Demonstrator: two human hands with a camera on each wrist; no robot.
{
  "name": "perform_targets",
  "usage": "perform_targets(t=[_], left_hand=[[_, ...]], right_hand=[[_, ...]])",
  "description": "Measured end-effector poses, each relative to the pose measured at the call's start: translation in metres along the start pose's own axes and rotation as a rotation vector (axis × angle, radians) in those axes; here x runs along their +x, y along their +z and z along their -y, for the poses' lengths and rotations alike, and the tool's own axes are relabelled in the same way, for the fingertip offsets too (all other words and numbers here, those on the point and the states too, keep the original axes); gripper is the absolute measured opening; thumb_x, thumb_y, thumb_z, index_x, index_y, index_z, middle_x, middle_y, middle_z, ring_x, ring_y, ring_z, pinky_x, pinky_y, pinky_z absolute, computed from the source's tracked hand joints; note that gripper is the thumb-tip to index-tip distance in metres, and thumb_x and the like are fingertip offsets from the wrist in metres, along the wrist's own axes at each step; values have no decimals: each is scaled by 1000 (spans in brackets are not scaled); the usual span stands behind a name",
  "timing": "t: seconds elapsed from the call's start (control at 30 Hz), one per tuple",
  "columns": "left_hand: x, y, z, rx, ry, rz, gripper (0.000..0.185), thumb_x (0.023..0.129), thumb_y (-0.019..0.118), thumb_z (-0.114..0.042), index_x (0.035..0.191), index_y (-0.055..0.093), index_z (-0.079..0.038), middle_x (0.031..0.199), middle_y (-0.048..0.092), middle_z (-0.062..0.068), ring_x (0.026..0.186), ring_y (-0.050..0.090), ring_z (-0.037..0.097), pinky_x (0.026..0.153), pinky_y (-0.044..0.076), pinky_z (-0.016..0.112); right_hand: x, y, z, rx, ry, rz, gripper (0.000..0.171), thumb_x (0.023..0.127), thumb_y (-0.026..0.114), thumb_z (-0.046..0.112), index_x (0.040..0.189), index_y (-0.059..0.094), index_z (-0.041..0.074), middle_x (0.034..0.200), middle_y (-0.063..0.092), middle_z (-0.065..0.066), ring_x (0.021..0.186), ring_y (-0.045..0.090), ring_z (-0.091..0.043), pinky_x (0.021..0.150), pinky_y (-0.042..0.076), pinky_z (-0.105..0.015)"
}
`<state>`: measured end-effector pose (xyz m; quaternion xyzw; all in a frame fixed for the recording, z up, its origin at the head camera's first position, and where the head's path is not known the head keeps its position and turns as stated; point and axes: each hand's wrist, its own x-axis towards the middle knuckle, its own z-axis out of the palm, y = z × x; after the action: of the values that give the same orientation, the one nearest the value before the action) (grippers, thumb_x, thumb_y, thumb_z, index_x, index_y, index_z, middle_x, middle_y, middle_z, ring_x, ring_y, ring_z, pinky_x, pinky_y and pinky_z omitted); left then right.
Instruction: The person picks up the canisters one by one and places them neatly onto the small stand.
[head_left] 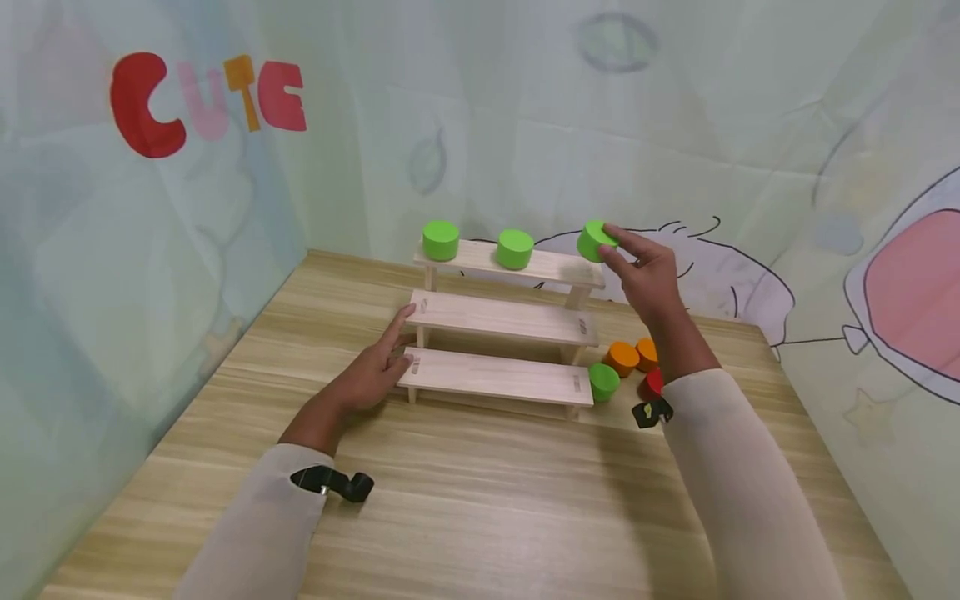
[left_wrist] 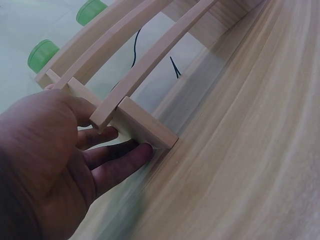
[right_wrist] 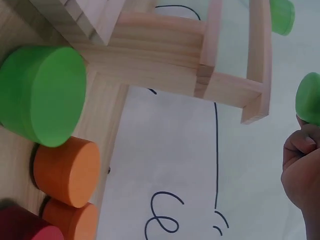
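Head view shows the right hand [head_left: 651, 279] pinching a green cylinder [head_left: 595, 241] between thumb and fingers [head_left: 628, 241], holding it tilted just above the right end of the top step of a wooden three-tier stand [head_left: 504, 321]. Two more green cylinders [head_left: 440, 240] [head_left: 514, 249] sit upright on that top step, left and middle, well apart from each other. The left hand [head_left: 372, 372] lies with straight, relaxed fingers [left_wrist: 122, 165] against the stand's left end, touching the side piece by the lowest step and gripping nothing. On the counter [head_left: 480, 492] just right of the bottom step stand another green cylinder [head_left: 603, 382], two orange ones [head_left: 622, 357] [head_left: 647, 353] and a red one [head_left: 654, 382], clustered close together beneath the right forearm.
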<state>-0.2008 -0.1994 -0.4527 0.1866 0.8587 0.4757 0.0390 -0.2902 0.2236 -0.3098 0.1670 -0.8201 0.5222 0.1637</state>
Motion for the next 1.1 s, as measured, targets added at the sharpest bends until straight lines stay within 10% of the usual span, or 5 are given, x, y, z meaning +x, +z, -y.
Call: perform_targets(t=[0.13,0.37,0.73,0.9,1.1], left_hand=[[0,0,1,11,-1,-1,80,117,45,-18,177,-5,-38,171,39,33,145,56,55,118,47,68],[-1,-1,-2,15,-11,2,79,118,44,-19,176,-5,-40,172,38,32,144,57,56,120,45,70],[-1,-1,-2,9,-14,4,79,118,44,-18,176,-5,-40,172,38,32,143,58,56,120,44,70],[-1,-1,-1,7,-17,6,80,118,44,-18,176,-6,-40,172,38,32,142,59,55,119,45,69],[0,-1,-1,11,-16,4,80,118,44,-18,176,-7,-40,172,37,33,145,56,57,121,42,71]], right_hand=[[4,5,-8,-22,73,38,45,109,69,22,153,65,13,160,62,-11,145,60,-19,97,56,-12],[8,11,-17,-57,98,107,44,110,68,19,153,64,8,163,59,-14,158,49,-31,121,50,-56],[9,14,-19,-47,127,130,44,110,68,19,153,64,9,163,59,-12,157,50,-29,123,48,-57],[8,14,-19,-75,141,135,45,110,69,22,153,64,12,163,60,-11,154,54,-28,108,58,-34],[7,13,-19,-73,183,151,47,110,69,25,156,63,16,164,58,-12,111,67,-25,65,47,-19]])
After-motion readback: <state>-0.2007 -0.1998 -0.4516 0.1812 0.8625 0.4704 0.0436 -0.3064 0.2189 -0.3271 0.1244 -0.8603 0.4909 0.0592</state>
